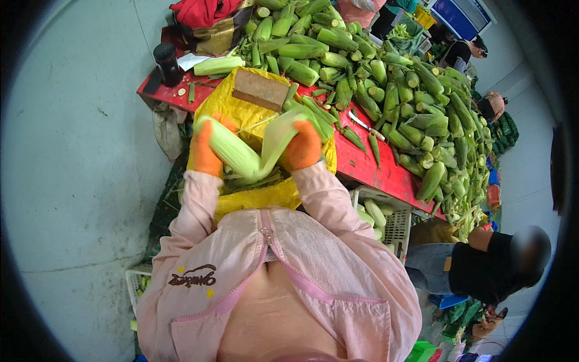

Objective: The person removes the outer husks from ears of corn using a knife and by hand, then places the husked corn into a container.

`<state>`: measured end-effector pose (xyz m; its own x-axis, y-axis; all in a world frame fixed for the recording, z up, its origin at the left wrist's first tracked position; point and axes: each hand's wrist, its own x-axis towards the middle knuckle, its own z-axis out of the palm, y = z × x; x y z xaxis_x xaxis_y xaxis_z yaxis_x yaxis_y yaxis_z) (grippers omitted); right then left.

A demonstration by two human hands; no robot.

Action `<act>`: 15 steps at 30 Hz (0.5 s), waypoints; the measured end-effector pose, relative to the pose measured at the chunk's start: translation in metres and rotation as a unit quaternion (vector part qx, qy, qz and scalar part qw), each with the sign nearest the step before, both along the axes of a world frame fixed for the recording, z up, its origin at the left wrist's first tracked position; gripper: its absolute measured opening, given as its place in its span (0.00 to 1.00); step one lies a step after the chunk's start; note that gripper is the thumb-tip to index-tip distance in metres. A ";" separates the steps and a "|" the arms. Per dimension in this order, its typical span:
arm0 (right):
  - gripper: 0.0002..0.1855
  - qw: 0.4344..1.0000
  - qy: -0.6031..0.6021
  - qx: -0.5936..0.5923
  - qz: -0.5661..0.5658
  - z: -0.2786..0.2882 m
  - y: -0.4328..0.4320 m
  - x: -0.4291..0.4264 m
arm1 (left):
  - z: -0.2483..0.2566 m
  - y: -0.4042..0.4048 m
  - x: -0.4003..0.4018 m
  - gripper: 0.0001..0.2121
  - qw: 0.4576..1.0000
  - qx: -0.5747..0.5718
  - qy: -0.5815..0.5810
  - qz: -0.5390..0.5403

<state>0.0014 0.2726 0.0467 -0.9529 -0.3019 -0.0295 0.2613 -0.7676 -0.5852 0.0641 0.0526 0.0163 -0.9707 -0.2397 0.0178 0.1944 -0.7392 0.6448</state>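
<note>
My left hand (207,147), in an orange glove, is closed around an ear of corn (231,150) with pale green inner husk on it. A strip of husk (277,135) bends away from the ear's lower end, and my right hand (305,144), also gloved in orange, grips its upper part. Both hands are slightly blurred. They are over a yellow woven sack (253,199) that holds loose husk pieces. Beyond them a brown block (260,89) lies on the sack at the table edge.
A large heap of unhusked corn (398,99) covers much of the red table (366,158). A knife (365,125) lies on it, right of my hands. A dark jar (167,64) stands far left. Husked ears fill a white crate (398,226). A person (479,262) is at the right.
</note>
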 end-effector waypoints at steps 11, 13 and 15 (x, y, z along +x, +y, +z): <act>0.09 0.981 0.020 -0.030 -0.190 -0.057 0.084 -0.041 | -0.018 -0.082 0.008 0.31 0.957 0.106 -0.041 0.265; 0.08 0.968 -0.009 0.114 -0.225 -0.028 0.081 -0.024 | -0.030 -0.103 0.014 0.31 0.945 0.132 -0.049 0.295; 0.12 0.932 0.070 0.307 -0.181 -0.050 0.078 -0.019 | -0.029 -0.102 0.017 0.32 0.953 0.095 -0.049 0.283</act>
